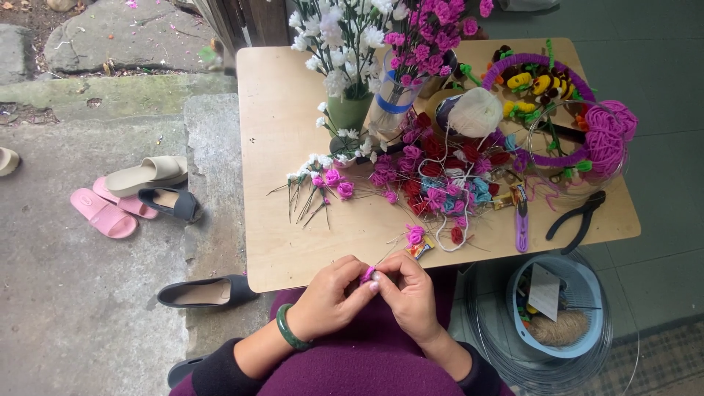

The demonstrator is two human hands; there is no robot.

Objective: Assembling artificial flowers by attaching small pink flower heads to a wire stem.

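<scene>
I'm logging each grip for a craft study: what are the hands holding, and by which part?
Both the left hand and the right hand pinch a small pink handmade flower at its head with their fingertips.

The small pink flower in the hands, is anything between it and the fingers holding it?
Nothing visible. The left hand and right hand meet at the table's near edge, and their fingers pinch the small pink flower directly. The wooden table and its pile of flowers lie beyond.
</scene>
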